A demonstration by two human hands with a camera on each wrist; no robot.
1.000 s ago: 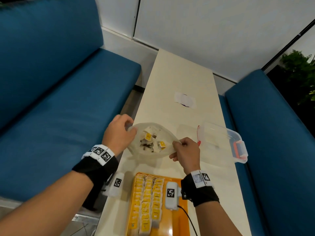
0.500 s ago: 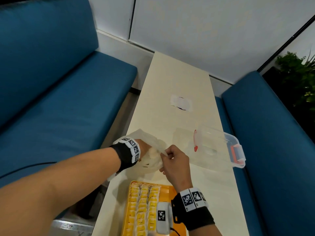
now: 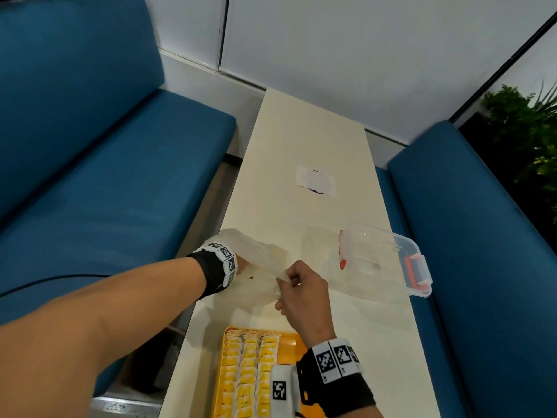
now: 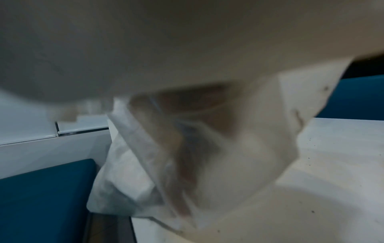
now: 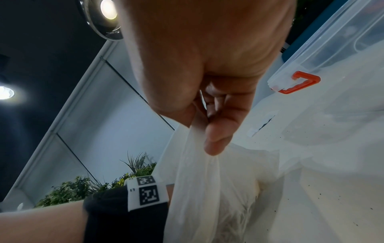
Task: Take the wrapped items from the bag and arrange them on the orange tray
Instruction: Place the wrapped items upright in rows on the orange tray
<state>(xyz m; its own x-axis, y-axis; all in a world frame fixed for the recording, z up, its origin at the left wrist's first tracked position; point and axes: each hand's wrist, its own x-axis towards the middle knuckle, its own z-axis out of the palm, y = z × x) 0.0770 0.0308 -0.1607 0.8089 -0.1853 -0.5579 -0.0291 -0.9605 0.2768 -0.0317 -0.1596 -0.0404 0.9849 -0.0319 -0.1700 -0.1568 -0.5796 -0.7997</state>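
A translucent white plastic bag [image 3: 260, 257] lies on the narrow table, just beyond the orange tray [image 3: 291, 342]. My left hand [image 3: 241, 268] is pushed inside the bag up to the wrist. Its fingers [image 4: 187, 148] show only as a blur through the plastic, and what they hold cannot be told. My right hand [image 3: 291, 280] pinches the bag's rim [image 5: 197, 180] between thumb and fingers [image 5: 216, 131] and lifts it. Rows of yellow-and-white wrapped items [image 3: 250, 366] fill the left part of the tray. The items in the bag are hidden.
A clear plastic box [image 3: 379, 260] with red latches sits right of the bag, near the table's right edge. A white paper patch [image 3: 315, 184] lies farther up the cream table [image 3: 301, 131]. Blue benches [image 3: 120, 191] flank both sides.
A second ago my left hand held the bag's left rim with the mouth spread wide; it has since gone into the bag. My right hand keeps its pinch on the rim.
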